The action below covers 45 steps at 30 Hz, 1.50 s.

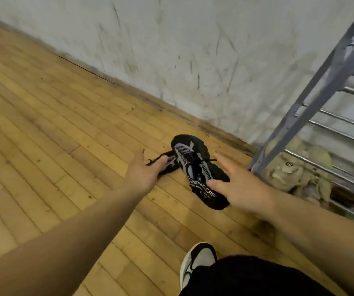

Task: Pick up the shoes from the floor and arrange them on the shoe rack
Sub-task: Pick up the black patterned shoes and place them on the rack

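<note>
A black and grey sneaker [195,165] lies on the wooden floor close to the wall, toe pointing away from me. A second black shoe [167,162] lies just left of it, mostly hidden behind my left hand. My left hand [144,171] is open, fingers spread, its fingertips at that second shoe. My right hand [238,186] is open over the heel end of the sneaker, thumb resting on its tongue. Neither hand has closed on a shoe. The grey metal shoe rack [321,99] stands at the right against the wall.
Beige-green shoes [295,169] sit on the rack's lowest rails. My own foot in a black and white sneaker [197,265] stands on the floor near the bottom edge. A scuffed white wall [193,50] runs behind the shoes.
</note>
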Each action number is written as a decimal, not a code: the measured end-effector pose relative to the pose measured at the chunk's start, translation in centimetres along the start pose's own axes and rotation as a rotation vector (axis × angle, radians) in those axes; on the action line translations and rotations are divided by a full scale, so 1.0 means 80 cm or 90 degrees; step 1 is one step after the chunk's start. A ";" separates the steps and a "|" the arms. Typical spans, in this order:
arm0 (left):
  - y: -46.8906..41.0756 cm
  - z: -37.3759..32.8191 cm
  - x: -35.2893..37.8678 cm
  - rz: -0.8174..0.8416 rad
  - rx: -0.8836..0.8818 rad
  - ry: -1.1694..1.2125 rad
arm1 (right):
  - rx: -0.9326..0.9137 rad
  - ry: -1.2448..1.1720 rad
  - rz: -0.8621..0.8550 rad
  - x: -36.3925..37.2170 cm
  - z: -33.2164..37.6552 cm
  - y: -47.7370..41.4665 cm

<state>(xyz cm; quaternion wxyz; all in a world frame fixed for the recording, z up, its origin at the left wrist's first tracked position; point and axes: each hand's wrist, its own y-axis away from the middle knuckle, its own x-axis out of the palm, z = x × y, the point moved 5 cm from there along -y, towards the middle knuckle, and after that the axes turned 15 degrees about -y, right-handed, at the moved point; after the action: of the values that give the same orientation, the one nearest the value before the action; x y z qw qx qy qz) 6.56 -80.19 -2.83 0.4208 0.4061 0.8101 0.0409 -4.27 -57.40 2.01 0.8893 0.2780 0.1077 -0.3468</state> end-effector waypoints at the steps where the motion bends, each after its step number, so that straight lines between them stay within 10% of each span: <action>1: -0.027 0.021 0.013 0.002 0.008 -0.111 | 0.031 -0.043 -0.017 0.007 -0.027 -0.016; 5: -0.124 0.081 0.059 0.054 0.071 -0.511 | 0.104 -0.187 -0.094 0.030 -0.106 -0.070; 11: -0.183 0.103 0.114 0.141 0.112 -0.645 | 0.144 -0.256 -0.135 0.058 -0.165 -0.111; 23: 0.053 0.073 0.088 0.034 0.001 -0.005 | 0.018 -0.105 0.023 -0.010 -0.038 0.021; 34: 0.285 -0.226 -0.093 -0.162 0.537 0.005 | -0.283 -0.075 -0.344 -0.179 0.146 0.317; 45: 0.402 -0.435 0.022 -0.174 0.773 -0.289 | -0.280 -0.374 -0.569 -0.300 0.028 0.434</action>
<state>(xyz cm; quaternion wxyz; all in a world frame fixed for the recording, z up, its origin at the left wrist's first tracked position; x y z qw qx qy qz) 1.21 -47.95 31.51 0.2787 0.4634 0.6246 -0.5634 1.53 -24.30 27.61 0.6862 -0.0939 0.0331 -0.7205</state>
